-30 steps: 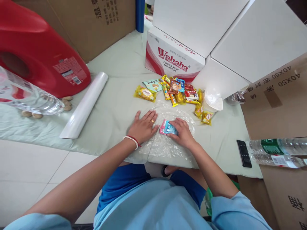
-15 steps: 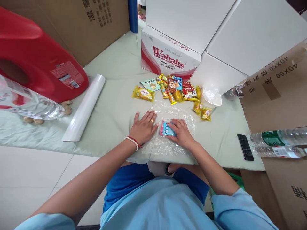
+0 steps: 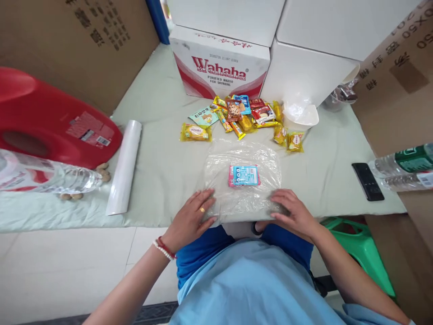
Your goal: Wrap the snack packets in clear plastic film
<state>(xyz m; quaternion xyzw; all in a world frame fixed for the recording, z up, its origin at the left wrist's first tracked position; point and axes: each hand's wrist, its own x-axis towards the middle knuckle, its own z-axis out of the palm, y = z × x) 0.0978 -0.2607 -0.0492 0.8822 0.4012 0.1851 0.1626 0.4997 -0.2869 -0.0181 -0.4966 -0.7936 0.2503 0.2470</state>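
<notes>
A sheet of clear plastic film [image 3: 219,158] lies spread on the cloth-covered table, close to its front edge. On the film rests a small blue and pink packet [image 3: 244,175], flat and untouched. My left hand [image 3: 193,216] is at the film's near left corner, fingers apart. At the near right corner is my right hand [image 3: 292,211], its fingers loosely curved and apart over the film's edge. Whether either hand pinches the film cannot be made out. Beyond the film lies a heap of wrapped snacks [image 3: 234,110], with a yellow-wrapped snack [image 3: 196,132] to its left.
A film roll [image 3: 125,167], a red jug [image 3: 67,122] and a water bottle [image 3: 50,174] lie at the left. White boxes [image 3: 219,67] stand behind. A white bowl [image 3: 306,118], a black phone [image 3: 368,181] and bottles [image 3: 406,160] are rightward; a green stool [image 3: 365,253] stands below.
My right hand has come off the packet and moved to the film's near right corner. My left hand has drawn back toward the near left corner. The camera view has shifted.
</notes>
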